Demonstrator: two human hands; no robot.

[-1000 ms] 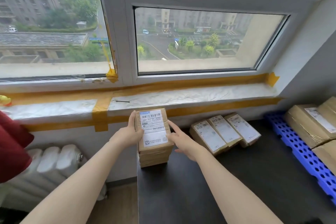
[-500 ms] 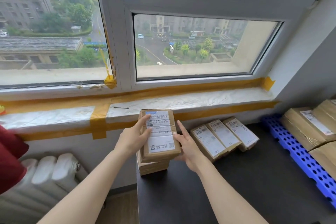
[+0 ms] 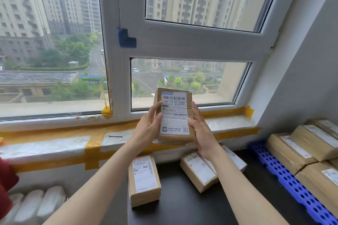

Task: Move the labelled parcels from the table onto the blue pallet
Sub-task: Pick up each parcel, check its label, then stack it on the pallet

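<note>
Above the dark table [image 3: 182, 206], both hands' fingers [image 3: 157, 109] pinch a labelled parcel [image 3: 174, 115] between them.

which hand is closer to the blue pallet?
Right. The right hand grips the held parcel's pallet-facing side; the left hand grips its far side, farther from the pallet.

labelled parcel [image 3: 173, 117]: brown, upright, airborne | parcels [image 3: 144, 179]: table | blue pallet [image 3: 285, 175]: loaded
</note>
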